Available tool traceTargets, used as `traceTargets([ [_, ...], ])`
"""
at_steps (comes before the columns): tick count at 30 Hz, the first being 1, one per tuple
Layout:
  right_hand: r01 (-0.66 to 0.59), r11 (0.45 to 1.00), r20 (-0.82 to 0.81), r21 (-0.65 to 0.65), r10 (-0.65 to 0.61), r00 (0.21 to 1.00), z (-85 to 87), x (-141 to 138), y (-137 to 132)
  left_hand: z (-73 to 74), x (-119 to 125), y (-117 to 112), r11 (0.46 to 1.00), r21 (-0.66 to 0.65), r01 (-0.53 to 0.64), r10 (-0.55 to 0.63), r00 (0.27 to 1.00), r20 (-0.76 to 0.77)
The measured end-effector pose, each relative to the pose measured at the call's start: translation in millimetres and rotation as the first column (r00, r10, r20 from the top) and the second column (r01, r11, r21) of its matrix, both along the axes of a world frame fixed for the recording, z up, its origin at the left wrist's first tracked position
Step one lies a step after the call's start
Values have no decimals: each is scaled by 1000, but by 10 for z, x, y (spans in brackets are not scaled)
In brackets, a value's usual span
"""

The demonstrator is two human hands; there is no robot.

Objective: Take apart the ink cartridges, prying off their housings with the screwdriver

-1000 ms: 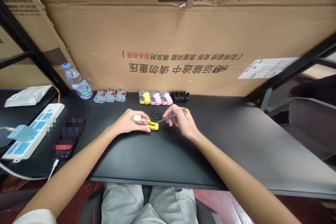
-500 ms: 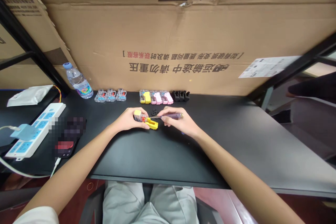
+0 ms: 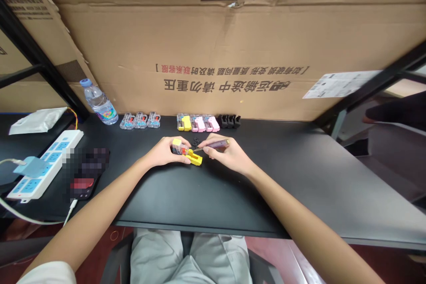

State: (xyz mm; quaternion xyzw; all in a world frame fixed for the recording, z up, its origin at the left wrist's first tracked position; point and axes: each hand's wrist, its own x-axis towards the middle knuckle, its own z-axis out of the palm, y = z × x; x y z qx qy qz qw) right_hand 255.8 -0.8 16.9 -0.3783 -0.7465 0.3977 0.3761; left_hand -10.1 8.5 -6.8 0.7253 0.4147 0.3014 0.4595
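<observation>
Over the middle of the black table, my left hand [image 3: 162, 152] is closed around a small yellow and clear plastic device [image 3: 194, 158] with a red part inside. My right hand [image 3: 226, 154] grips a screwdriver [image 3: 218, 144] with a dark purple, see-through handle. The screwdriver's thin shaft points left, and its tip is at the device; whether it sits in a screw is too small to tell. Just behind the device lie several small black rings [image 3: 195, 141].
Along the cardboard [image 3: 213, 44] stand clear devices [image 3: 140, 120], yellow and pink ones [image 3: 198, 123] and black parts [image 3: 228, 121]. To the left are a water bottle [image 3: 100, 103], a power strip [image 3: 46, 166], a phone [image 3: 88, 177] with a white cable and a white packet [image 3: 38, 121].
The device has shifted slightly right and tilted a little. My right hand has turned the screwdriver so its handle slants up more to the right.
</observation>
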Motion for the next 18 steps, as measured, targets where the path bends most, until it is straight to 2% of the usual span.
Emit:
traceTargets([
  [3, 48, 998, -29, -38, -49, 998, -42, -36, -8, -11, 18, -10, 1000, -2, 7, -7, 1000, 19],
  [7, 175, 976, -63, -126, -184, 981, -126, -81, 6, -36, 48, -15, 999, 32, 22, -23, 999, 35],
  [12, 305, 940, -133, -152, -325, 936, -133, -44, 72, -58, 65, -1, 998, 61, 1, -4, 999, 45],
  [15, 342, 929, -156, -139, -362, 919, -106, 2, 103, -65, 42, 14, 998, 58, -5, 2, 998, 59],
  [18, 317, 941, -174, -121, -334, 926, -90, 24, 103, -67, 9, 27, 997, 71, 5, -7, 999, 34],
])
